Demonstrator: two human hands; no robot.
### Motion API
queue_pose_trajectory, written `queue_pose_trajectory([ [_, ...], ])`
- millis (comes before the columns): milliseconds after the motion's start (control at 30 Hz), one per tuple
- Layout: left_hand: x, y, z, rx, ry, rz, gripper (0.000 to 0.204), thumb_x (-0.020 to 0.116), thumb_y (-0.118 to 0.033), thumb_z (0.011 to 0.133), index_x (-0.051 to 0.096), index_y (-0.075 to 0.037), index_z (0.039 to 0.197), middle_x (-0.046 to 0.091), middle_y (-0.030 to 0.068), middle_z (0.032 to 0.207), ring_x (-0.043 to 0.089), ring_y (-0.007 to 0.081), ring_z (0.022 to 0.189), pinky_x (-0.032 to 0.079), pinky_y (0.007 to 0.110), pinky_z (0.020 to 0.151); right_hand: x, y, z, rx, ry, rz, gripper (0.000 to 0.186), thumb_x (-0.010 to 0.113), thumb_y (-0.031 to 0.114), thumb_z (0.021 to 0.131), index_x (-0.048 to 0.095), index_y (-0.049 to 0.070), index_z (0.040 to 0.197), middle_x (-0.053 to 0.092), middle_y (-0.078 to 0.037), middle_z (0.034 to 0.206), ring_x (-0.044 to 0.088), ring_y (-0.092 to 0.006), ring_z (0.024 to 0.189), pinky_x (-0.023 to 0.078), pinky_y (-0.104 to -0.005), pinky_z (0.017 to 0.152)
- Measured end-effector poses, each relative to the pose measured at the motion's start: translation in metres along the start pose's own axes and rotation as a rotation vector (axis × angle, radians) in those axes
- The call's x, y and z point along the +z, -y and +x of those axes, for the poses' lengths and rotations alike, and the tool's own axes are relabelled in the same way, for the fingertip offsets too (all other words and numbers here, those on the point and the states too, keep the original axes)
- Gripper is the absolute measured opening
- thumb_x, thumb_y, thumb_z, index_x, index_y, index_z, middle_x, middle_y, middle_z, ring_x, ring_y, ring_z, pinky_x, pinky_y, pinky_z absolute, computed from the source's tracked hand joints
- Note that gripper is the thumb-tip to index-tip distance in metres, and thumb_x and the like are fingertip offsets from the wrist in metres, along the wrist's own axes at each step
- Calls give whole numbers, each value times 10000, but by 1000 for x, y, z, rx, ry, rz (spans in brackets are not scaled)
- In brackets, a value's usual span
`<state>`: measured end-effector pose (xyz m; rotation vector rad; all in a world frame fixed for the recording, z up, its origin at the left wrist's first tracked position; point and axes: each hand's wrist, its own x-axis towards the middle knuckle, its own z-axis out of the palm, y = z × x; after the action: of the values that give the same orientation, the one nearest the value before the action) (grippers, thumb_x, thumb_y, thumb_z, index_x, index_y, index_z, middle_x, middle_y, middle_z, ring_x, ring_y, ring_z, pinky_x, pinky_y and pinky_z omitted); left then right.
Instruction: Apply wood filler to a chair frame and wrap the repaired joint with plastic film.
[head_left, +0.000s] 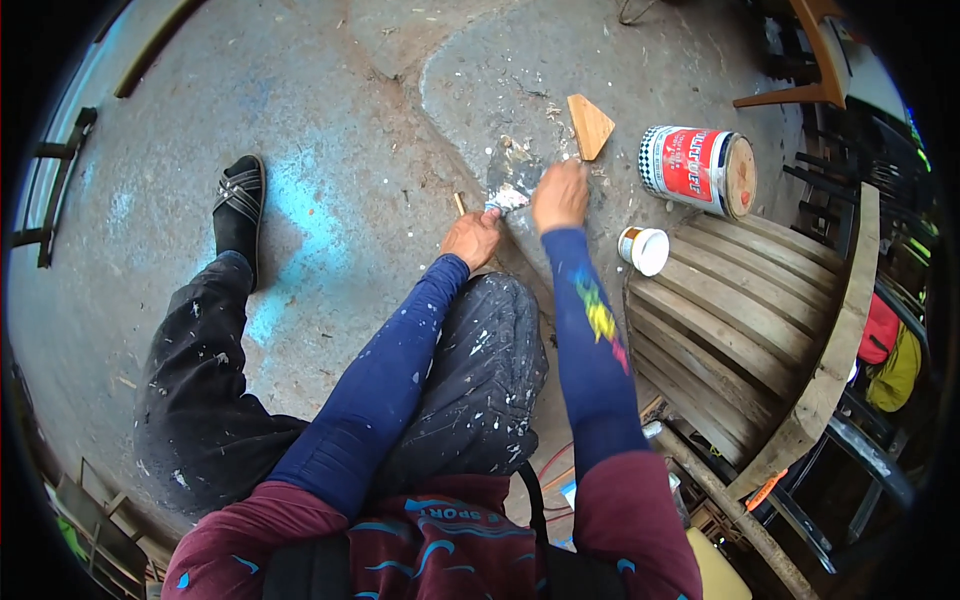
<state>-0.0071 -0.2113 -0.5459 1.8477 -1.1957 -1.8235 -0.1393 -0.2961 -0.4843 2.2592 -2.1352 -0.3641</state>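
My left hand (472, 240) is closed low over the concrete floor, its fingertips at a dark flat patch smeared with white paste (510, 197). A thin wooden stick (459, 204) shows beside its knuckles; whether the hand grips it I cannot tell. Just to the right, my right hand (560, 196) is curled shut at the edge of the same patch, and what it holds is hidden by the fingers. Beyond the right hand lies a wedge-shaped piece of wood (590, 127). A small white tub (645, 250) stands right of my right forearm.
A red and white paint can (690, 170) with a tan round end is at the right. Near it is a slatted wooden bench or chair (740, 310). My sandaled foot (238, 205) rests beside blue paint stains at the left. A cracked line crosses the floor ahead.
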Motion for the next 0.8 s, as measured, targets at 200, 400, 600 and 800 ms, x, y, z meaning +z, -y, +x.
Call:
queue_pose_trajectory([
  [200,-6,7,4,27,-37,-37,572,376,-463,1029,681,20,1066,651,329,1049,611,491,1061,464,508,946,17,21,-46,-55,-89,88,237,503,114,932,653,-70,945,621,-222,1020,600,-373,1005,508,-474,839],
  [400,-7,5,5,-46,2,5,576,369,-471,1015,686,1,1111,648,300,1154,592,472,1151,455,490,1011,25,14,-45,36,8,198,253,527,85,891,669,-82,1018,597,-225,1070,586,-380,1022,487,-484,894],
  [600,-5,-1,10,34,118,-27,549,381,-438,1010,684,8,1113,637,329,1140,603,457,1139,459,493,1013,-4,31,7,-218,-70,97,119,579,33,806,632,-9,904,569,-183,984,559,-381,1023,494,-487,838],
  [800,-9,6,8,28,-29,12,539,371,-408,1017,674,26,1117,650,328,1061,616,472,1081,468,520,950,4,49,-6,-318,-39,186,181,573,53,838,639,-32,984,593,-180,1086,564,-380,1074,515,-480,858],
])
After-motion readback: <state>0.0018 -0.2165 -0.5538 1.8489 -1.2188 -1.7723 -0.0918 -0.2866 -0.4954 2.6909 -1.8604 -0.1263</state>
